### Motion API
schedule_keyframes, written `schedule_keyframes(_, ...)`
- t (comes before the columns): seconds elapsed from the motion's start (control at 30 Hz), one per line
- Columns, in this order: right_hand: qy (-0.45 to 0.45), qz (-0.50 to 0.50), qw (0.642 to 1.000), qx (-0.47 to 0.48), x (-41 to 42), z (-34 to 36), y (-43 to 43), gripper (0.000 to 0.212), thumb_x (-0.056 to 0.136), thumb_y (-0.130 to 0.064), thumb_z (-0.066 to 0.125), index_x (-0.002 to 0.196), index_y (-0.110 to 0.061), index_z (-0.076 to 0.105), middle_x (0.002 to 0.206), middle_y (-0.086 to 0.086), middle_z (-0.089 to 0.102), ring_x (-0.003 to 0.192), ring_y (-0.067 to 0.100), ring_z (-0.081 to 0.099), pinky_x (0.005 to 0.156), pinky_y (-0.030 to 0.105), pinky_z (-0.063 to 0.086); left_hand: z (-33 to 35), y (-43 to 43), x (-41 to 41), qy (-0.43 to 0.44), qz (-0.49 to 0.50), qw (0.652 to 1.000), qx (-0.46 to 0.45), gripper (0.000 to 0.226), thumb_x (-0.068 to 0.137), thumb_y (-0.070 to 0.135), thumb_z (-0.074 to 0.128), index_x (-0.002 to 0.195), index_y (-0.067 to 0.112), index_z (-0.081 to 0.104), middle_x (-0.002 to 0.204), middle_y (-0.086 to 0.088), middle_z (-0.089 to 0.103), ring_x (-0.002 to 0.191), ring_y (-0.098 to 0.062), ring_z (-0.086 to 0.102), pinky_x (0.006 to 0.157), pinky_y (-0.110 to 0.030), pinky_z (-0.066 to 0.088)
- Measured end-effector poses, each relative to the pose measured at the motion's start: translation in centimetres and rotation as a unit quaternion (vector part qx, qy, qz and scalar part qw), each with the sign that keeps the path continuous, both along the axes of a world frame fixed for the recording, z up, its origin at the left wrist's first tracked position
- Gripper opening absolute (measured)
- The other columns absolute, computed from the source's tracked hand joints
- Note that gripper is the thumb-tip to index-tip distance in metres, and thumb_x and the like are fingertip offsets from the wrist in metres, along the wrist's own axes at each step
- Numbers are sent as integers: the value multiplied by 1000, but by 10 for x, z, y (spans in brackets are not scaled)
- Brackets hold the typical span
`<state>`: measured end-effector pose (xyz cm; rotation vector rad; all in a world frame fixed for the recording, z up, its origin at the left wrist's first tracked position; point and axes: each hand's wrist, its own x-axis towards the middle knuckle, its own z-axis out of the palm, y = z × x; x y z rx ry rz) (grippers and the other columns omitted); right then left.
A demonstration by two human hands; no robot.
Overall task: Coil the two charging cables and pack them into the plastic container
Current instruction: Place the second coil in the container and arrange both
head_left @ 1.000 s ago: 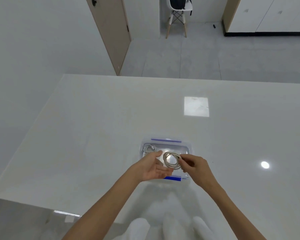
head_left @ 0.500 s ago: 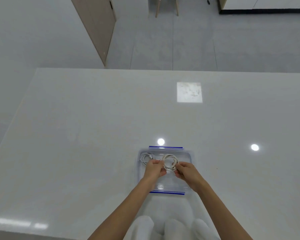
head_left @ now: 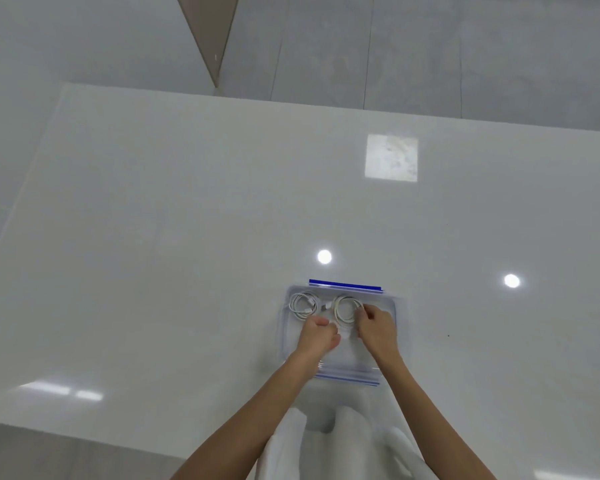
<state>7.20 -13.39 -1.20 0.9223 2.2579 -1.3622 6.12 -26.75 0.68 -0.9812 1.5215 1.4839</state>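
Observation:
A clear plastic container [head_left: 397,306] with blue clips at its far and near rims sits on the white table near me. One coiled white cable [head_left: 303,305] lies in its far left corner. A second coiled white cable [head_left: 346,308] lies to its right, inside the container. My right hand [head_left: 376,327] pinches this second coil at its right side. My left hand [head_left: 317,336] has its fingers curled at the coil's lower left edge, holding it down inside the container.
The glossy white table [head_left: 187,237] stretches far to the left, right and beyond the container, with ceiling-light reflections on it. Its near edge runs at the lower left. A white garment [head_left: 340,441] hangs just below the container, between my forearms.
Both hands have lowered the second coil from above the container down into it, beside the first coil. The view has tipped downward.

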Motion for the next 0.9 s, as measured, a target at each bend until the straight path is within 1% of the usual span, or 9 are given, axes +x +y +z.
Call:
schedule_keyframes(0.07,17,7,999,29,1,-1,-3,25,99,-21,51,86,-14,71,75,4,70,66,17,61,61,22,48,-1,-4,2,-1,0,1000,0,13,90,4,53,101,12,50,92,-11,57,68,-16,58,78,-28,53)
schedule_keyframes(0.2,9,-50,999,18,4,-1,-8,25,97,-20,57,118,-8,63,99,9,72,81,18,64,79,25,52,3,-8,5,17,7,1000,-17,10,94,4,49,91,13,52,91,-13,57,79,-24,58,79,-29,53)
schedule_keyframes(0.27,19,-69,997,3,5,1,-10,21,95,-17,59,113,-6,65,98,9,73,78,15,65,73,20,54,2,-6,6,36,-9,999,-30,5,97,14,50,98,12,55,92,-11,61,79,-22,61,79,-28,55)
schedule_keyframes(0.4,39,-70,997,7,5,2,-14,17,96,-16,59,107,-7,69,93,5,72,72,9,63,62,7,42,0,2,4,80,-53,994,-48,22,99,28,51,100,7,58,84,-10,61,71,-19,60,63,-22,54)
schedule_keyframes(0.5,27,-86,996,3,7,-1,-14,16,96,-18,59,104,-10,70,91,6,74,70,11,66,63,13,49,2,13,2,91,-90,989,-72,27,99,29,52,97,2,59,79,-11,61,67,-20,59,60,-28,57)
schedule_keyframes(0.57,22,-105,994,2,9,-6,-12,16,95,-20,61,104,-11,71,93,6,74,77,16,68,72,23,56,1,17,0,93,-98,985,-103,24,100,23,48,93,3,59,77,-12,62,62,-22,60,60,-35,58)
schedule_keyframes(0.7,36,-111,993,-34,7,-9,-12,15,92,-19,65,103,-12,72,92,2,73,82,15,67,74,22,54,0,17,-3,90,-69,983,-144,25,101,14,41,89,3,60,81,-15,62,58,-22,58,45,-24,51)
schedule_keyframes(0.77,31,-129,990,-53,5,-11,-12,13,91,-18,66,101,-12,72,90,4,74,79,17,68,77,31,58,0,18,-2,82,-44,986,-142,29,103,21,41,94,1,60,83,-16,66,57,-22,63,41,-19,49)
schedule_keyframes(0.9,33,-184,978,-96,5,-12,-15,12,91,-17,67,101,-11,71,90,6,74,78,17,71,73,27,60,2,20,1,53,25,994,-94,35,103,35,42,104,4,58,87,-13,70,61,-22,70,66,-30,61)
